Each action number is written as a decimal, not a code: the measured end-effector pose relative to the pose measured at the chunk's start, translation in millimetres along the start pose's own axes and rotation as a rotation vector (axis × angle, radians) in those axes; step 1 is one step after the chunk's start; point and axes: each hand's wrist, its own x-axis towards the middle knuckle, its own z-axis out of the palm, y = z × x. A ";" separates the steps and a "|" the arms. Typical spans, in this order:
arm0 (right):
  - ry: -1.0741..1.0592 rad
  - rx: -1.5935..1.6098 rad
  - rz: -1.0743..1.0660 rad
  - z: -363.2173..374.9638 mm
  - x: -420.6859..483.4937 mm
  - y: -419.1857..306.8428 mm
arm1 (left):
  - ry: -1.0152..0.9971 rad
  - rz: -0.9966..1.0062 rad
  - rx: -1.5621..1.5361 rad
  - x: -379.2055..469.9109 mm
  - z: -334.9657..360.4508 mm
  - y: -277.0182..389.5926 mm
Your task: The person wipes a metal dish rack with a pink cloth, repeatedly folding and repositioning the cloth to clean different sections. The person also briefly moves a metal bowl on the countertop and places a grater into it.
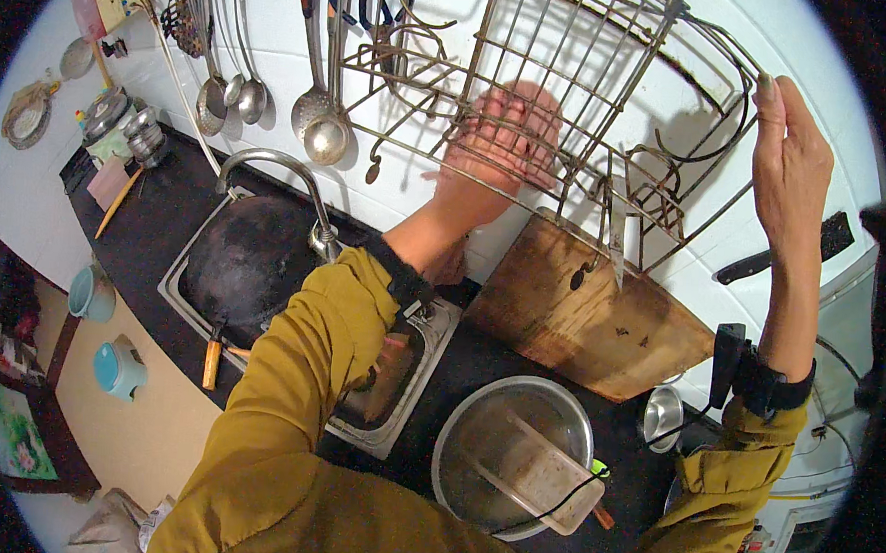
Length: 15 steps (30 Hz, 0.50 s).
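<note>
A wire rack (567, 65) stands out from the white tiled wall. Behind its bars is my left hand (499, 140), seen through the wires with a pinkish cloth-like mass around it; whether the fingers grip anything is unclear. My right hand (791, 156) is at the rack's right end, thumb and fingers closed on its outer wire. Below the rack a worn wooden cutting board (591, 314) leans against the wall. A knife (790, 248) with a black handle is on the wall below my right hand.
A blackened wok (244, 262) lies over the left sink basin, under a curved faucet (280, 159). Ladles and a skimmer (309, 112) hang on the wall. A large metal basin (519, 401) holds a plastic container (545, 481) on the dark counter. A steel bowl (662, 417) is at right.
</note>
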 end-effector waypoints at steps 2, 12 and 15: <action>0.030 0.015 -0.021 2.6 -1.1 1.0 | -0.065 -0.054 0.015 17.4 17.0 3.0; 0.006 -0.013 0.021 2.0 -0.4 -2.0 | 0.083 0.046 0.032 41.5 16.7 -1.3; 0.058 -0.045 -0.024 3.1 -0.4 -3.2 | 0.072 -0.030 -0.032 57.5 0.3 6.1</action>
